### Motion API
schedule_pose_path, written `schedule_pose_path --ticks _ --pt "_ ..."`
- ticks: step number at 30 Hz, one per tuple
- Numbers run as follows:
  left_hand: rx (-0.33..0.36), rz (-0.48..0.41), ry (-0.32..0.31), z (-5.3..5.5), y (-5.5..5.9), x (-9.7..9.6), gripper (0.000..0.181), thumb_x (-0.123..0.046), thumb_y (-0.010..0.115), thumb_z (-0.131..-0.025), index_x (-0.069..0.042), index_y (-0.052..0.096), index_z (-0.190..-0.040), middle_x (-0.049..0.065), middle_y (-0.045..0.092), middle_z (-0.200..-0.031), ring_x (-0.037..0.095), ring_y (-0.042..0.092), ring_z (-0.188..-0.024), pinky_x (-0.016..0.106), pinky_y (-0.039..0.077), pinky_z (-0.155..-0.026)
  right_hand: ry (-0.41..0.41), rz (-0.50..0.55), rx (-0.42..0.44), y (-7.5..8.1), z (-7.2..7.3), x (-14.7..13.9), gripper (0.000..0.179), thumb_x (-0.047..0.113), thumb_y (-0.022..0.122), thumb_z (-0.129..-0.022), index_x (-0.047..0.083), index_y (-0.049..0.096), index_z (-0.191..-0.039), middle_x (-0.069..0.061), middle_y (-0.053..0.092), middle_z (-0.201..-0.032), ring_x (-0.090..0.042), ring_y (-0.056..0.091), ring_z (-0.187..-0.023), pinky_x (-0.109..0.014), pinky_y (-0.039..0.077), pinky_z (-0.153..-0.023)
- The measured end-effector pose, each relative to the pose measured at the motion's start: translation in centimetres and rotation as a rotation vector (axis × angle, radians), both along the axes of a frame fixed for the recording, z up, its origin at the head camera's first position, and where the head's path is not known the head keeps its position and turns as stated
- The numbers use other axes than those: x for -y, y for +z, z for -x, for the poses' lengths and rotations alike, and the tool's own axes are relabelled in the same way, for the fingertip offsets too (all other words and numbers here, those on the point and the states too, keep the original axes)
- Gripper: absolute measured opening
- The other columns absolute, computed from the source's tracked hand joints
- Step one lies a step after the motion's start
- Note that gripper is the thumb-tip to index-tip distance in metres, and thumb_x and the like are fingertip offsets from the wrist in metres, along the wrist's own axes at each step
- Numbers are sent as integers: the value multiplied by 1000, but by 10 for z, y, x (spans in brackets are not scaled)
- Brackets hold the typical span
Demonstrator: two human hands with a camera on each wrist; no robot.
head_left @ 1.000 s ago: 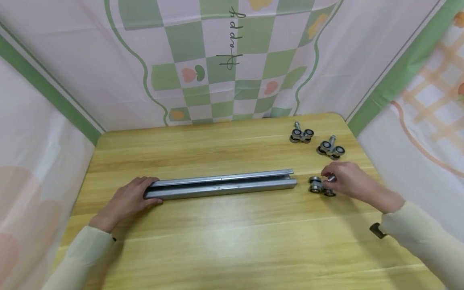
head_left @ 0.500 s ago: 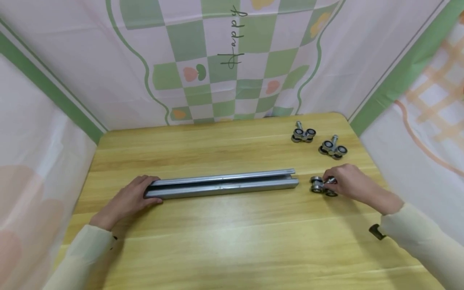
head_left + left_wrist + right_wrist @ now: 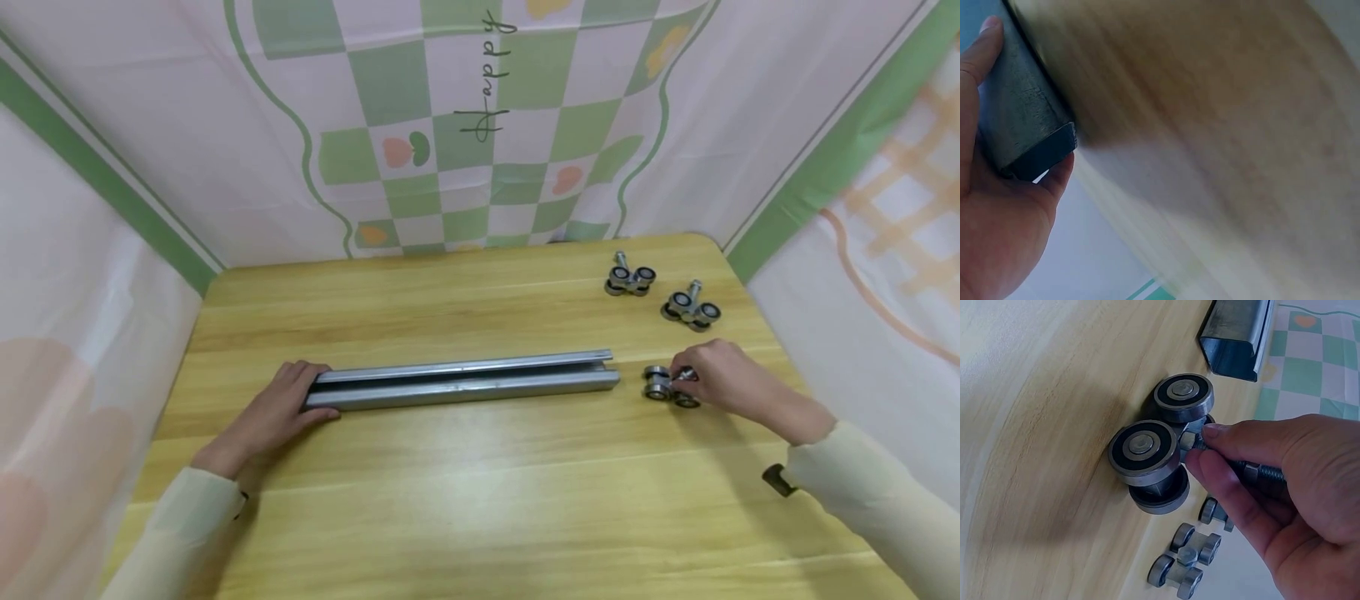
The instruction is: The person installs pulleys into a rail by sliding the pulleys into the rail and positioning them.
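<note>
A long grey metal channel rail (image 3: 465, 385) lies across the table with its slot facing up. My left hand (image 3: 273, 408) grips its left end, thumb along the near side and fingers over the far side; the left wrist view shows the rail's end (image 3: 1041, 150) against the palm. Just beyond the rail's right end, my right hand (image 3: 723, 379) pinches the bolt of a roller trolley (image 3: 1144, 450) between thumb and fingers. The trolley's wheels point toward the rail, apart from its open end (image 3: 1232, 356). Part of the bolt is hidden by the fingers.
Two more roller trolleys, one at the back (image 3: 630, 281) and one nearer the right edge (image 3: 692, 311), stand with bolts pointing up. The wooden table (image 3: 465, 500) has a patterned curtain (image 3: 450, 192) behind it and cloth on both sides.
Both hands keep their holds and barely move. The whole view shifts slightly; the trolley stays just off the rail's right end.
</note>
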State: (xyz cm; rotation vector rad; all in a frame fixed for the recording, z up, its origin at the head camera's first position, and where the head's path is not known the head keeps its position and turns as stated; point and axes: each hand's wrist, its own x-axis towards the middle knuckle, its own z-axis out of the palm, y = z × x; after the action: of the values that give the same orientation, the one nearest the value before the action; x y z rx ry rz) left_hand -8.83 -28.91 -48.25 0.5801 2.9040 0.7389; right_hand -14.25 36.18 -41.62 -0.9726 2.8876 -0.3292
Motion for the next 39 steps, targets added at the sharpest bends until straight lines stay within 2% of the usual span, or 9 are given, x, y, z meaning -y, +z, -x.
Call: schedule_pose_path --ticks 9,16,26,39 --pt "-43 20 -22 -1 -2 -1 53 -31 77 -100 -6 52 -140 14 60 -128 30 49 -118 53 46 -100 -3 -2 25 2 2 0 17 -1 91 -76 4 79 -88 -5 77 -82 -13 69 -65 -27 59 -59" --pt "-52 24 -34 -1 -2 0 53 -30 76 -100 -5 52 -140 14 59 -127 31 49 -117 53 46 -99 3 -3 37 4 3 1 17 -3 90 -77 4 79 -88 -7 78 -83 -14 70 -66 -29 60 -60" --pt "-63 23 -39 -1 -2 -1 54 -28 78 -99 -4 52 -140 14 59 -125 30 49 -115 52 45 -98 52 -7 -3 7 8 3 20 -7 89 -75 6 79 -86 -3 77 -81 -12 69 -65 -27 59 -59" --pt "-75 23 -37 -1 -4 0 54 -28 78 -98 -3 52 -139 14 59 -125 30 49 -115 52 46 -97 80 8 -40 14 18 21 18 -7 88 -77 5 79 -87 -3 77 -82 -15 71 -68 -31 60 -61"
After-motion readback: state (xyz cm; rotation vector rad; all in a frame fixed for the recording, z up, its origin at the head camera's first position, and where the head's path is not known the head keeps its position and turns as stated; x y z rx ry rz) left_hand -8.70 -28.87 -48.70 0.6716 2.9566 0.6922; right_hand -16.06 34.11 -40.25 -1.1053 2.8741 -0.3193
